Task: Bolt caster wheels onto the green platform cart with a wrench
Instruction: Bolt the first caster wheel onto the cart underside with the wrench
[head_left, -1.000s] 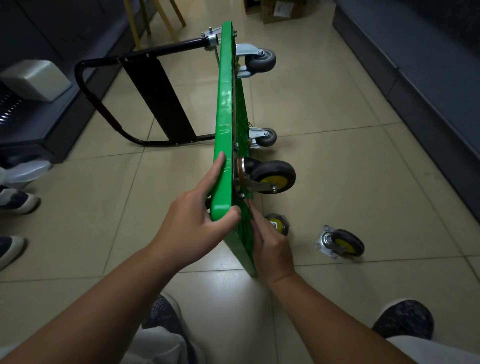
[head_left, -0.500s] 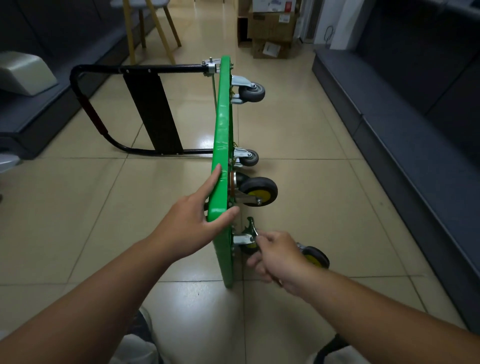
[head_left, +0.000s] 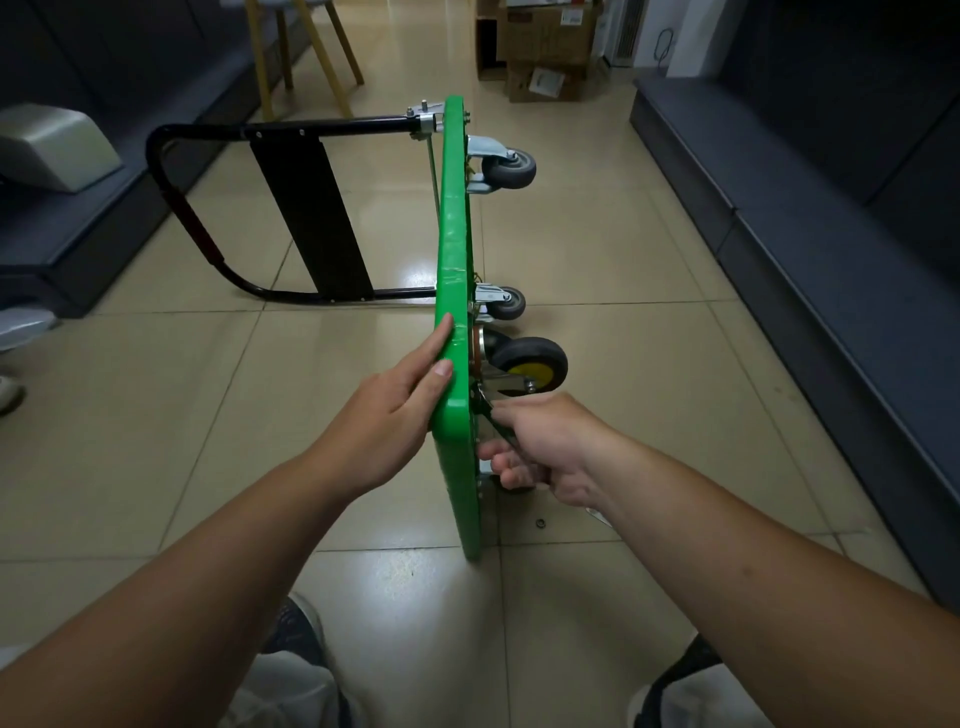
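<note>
Two grey casters and a yellow-hubbed caster sit on the underside of the green platform cart, which stands on edge on the floor at frame centre. My left hand presses its rim, fingers straight. My right hand grips the wrench just below the yellow-hubbed caster.

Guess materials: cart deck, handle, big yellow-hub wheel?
Deck: likely moulded plastic; glossy green, rounded edges.
Handle: probably steel tube; black paint, slight sheen.
Wheel: matte black tyre, looks like rubber; yellow hub, maybe plastic; bracket is bright bare metal.
</note>
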